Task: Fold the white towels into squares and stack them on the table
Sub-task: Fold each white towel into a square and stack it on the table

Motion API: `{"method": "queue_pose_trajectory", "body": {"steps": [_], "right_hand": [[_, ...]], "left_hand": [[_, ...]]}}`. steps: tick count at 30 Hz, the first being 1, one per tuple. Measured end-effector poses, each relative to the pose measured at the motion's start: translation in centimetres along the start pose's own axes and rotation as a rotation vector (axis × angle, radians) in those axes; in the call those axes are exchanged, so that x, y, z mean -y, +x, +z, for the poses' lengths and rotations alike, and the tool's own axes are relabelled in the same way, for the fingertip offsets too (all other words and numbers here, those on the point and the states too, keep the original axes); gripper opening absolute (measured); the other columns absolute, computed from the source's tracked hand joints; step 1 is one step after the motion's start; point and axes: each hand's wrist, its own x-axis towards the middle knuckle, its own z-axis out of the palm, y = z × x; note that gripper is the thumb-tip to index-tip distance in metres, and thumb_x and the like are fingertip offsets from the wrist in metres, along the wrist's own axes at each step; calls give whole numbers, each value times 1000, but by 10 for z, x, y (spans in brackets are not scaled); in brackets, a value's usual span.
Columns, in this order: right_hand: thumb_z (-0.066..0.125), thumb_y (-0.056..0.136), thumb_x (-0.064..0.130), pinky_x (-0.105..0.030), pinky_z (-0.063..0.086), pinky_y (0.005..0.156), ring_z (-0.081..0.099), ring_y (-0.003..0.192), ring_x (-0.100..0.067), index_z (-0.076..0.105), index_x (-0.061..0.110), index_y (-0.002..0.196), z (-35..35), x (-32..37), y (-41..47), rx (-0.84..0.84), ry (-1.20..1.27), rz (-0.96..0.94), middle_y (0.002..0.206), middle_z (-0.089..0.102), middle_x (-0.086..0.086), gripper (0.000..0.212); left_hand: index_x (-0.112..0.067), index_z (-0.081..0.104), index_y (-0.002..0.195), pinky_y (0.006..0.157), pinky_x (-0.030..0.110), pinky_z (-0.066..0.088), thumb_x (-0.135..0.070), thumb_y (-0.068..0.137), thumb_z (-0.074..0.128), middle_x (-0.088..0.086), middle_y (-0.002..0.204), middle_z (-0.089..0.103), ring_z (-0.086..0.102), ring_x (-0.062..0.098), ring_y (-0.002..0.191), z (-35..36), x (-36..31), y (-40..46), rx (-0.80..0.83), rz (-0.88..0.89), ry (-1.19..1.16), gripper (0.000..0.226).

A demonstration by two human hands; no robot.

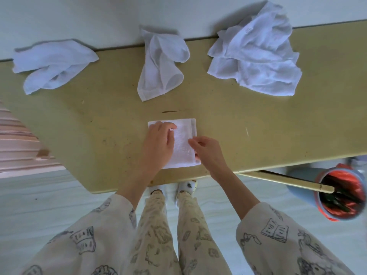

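Note:
A folded white towel (183,141) lies flat near the front edge of the tan table (268,126). My left hand (158,144) rests flat on its left half with straight fingers. My right hand (206,150) is at the towel's right edge, fingers and thumb curled round that edge. Three unfolded white towels lie along the back of the table: one at the left (51,64), one in the middle (160,64), and a larger crumpled heap at the right (256,54).
A white wall runs behind the table. A blue bin with a red liner (337,193) stands on the floor at the right, under the table's front edge. A pink striped object (17,141) sits at the left. My legs and shoes show below.

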Motion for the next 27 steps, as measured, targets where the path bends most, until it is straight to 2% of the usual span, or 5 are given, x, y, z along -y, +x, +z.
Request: {"method": "queue_pose_trajectory", "body": {"steps": [5, 12, 15, 19, 27], "right_hand": [[54, 89, 13, -19, 39, 75, 59, 98, -16, 61, 10, 118, 7, 13, 6, 15, -324, -137, 104, 65, -2, 30], [62, 86, 22, -28, 46, 81, 58, 96, -18, 56, 18, 122, -6, 41, 19, 134, -646, -168, 117, 62, -1, 37], [66, 84, 21, -25, 40, 77, 53, 90, -16, 57, 15, 120, -16, 34, 13, 98, -634, -133, 114, 62, -3, 37], [63, 85, 12, -24, 42, 77, 54, 89, -16, 61, 11, 111, -16, 24, 7, 56, -606, -136, 110, 63, -6, 27], [53, 90, 12, -23, 40, 79, 58, 102, -22, 64, 8, 105, -13, 19, 4, -50, -531, -124, 108, 65, -6, 20]], "left_hand": [[-12, 62, 109, 66, 37, 46, -9, 89, 52, 11, 103, 56, 52, 29, 92, -14, 32, -8, 86, 101, 312, 22], [-10, 55, 92, 55, 24, 38, -20, 97, 35, 3, 79, 56, 50, 16, 65, -26, 17, -28, 262, -166, 189, 22], [-12, 57, 112, 64, 29, 43, -8, 89, 53, 6, 101, 57, 53, 21, 84, -28, 18, -17, 94, 45, 254, 23], [-15, 63, 109, 77, 38, 45, 0, 76, 65, 11, 108, 56, 52, 31, 97, -16, 28, 13, 165, 322, 346, 37], [-9, 62, 103, 94, 32, 32, -24, 85, 62, 5, 111, 48, 40, 22, 109, -23, 29, 40, 340, 286, 294, 23]]}}
